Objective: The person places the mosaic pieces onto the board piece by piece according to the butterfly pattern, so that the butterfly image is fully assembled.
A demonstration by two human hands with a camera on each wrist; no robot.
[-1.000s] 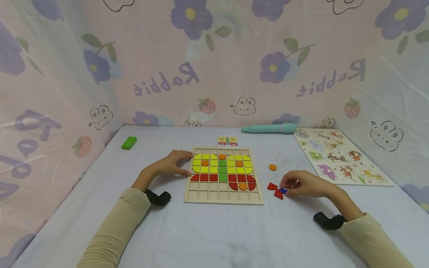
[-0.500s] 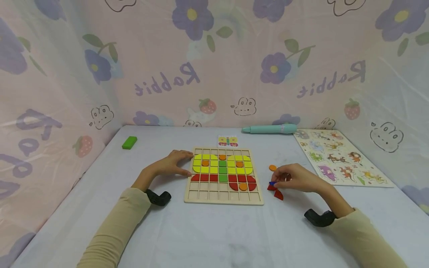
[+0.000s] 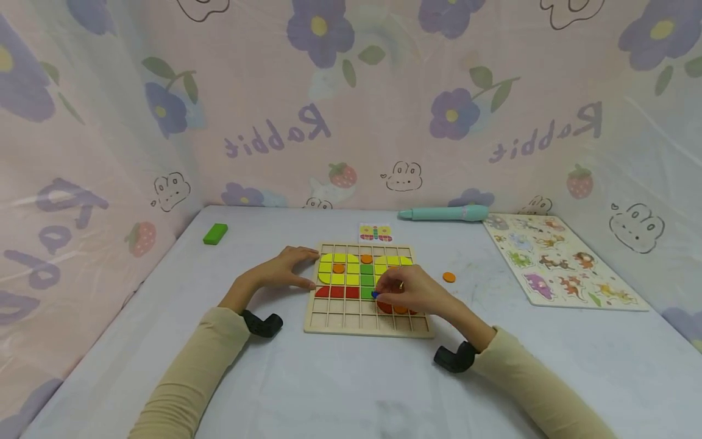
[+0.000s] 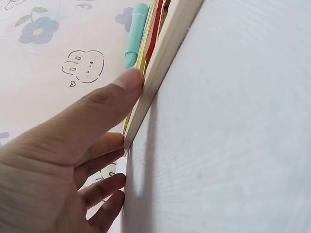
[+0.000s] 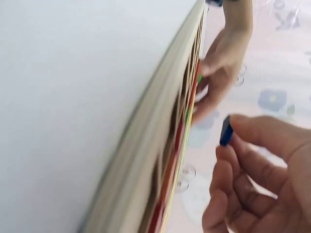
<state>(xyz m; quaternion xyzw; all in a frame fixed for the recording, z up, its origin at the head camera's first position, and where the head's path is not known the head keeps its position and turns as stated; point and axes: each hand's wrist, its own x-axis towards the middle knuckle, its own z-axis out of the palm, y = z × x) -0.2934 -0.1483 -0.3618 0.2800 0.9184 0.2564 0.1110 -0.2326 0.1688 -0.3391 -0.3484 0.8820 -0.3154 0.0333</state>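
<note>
A wooden grid board (image 3: 329, 325) lies on the table with yellow, red, green and orange flat pieces set in its cells. Over its right half, my right hand (image 3: 414, 291) pinches a small blue piece (image 5: 226, 130) between thumb and fingertips, close above the green column (image 3: 366, 280). The hand covers part of the red pieces (image 3: 386, 306) and yellow pieces there. My left hand (image 3: 280, 269) rests against the board's left edge, thumb and fingers extended. In the left wrist view, its thumb tip (image 4: 130, 79) touches the board's side.
A small butterfly pattern card (image 3: 376, 233) lies behind the board. An orange disc (image 3: 449, 277) lies to the right, a green block (image 3: 216, 234) at the back left. A turquoise pen (image 3: 443, 213) and an animal picture board (image 3: 565, 262) sit at the back right.
My right hand has carried the blue piece left, from beside the loose red pieces to over the board. Its arm now hides those red pieces. The left hand stays at the board's edge.
</note>
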